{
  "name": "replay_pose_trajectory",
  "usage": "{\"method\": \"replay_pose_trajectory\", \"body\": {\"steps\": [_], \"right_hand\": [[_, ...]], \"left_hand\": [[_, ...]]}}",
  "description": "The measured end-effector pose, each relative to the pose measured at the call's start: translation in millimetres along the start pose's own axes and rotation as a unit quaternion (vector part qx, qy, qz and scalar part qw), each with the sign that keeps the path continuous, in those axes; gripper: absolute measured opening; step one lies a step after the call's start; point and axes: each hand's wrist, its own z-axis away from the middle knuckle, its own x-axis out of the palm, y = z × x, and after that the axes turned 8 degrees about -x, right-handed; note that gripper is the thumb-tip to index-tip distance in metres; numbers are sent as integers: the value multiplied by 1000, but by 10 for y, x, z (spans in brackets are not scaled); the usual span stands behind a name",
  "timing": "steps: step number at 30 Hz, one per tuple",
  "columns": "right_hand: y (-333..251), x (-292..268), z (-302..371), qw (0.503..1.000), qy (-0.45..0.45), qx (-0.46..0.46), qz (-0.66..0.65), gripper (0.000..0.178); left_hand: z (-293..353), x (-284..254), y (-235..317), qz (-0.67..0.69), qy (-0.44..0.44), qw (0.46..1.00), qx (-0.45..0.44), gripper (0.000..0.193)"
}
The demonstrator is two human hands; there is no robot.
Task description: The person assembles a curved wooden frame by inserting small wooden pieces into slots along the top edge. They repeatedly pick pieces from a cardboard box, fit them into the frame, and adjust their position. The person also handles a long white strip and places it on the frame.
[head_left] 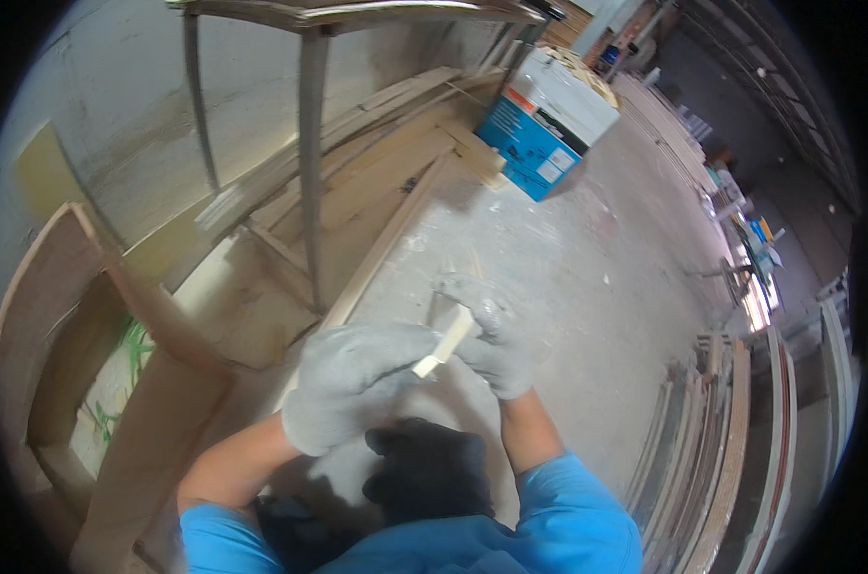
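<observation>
A short pale piece of wood point(445, 342), with a small step cut at its lower end, is held up between my two gloved hands. My left hand point(362, 376), in a light grey glove, closes on its left side with the fingers pointing right. From the right, my right hand point(496, 342) is curled around the other side, also in a grey glove. Some fingertips are hidden behind the wood, and the right glove blends with the grey floor point(568, 277) below.
A blue and white carton point(539, 124) holding pale pieces stands ahead. Wooden boards point(357, 182) lie under a metal-legged table point(311, 143) by the wall. A curved wooden frame point(156, 402) stands at the left. Long strips point(716, 450) are stacked at the right.
</observation>
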Motion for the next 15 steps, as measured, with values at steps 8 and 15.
{"method": "replay_pose_trajectory", "body": {"steps": [8,15], "right_hand": [[-103,260,-264,999,-30,-8,34,53],[-6,1176,-409,971,-190,-134,59,55]], "left_hand": [[-162,-482,8,-130,89,987,30,30],[-148,-1028,115,-163,294,942,-18,36]]}}
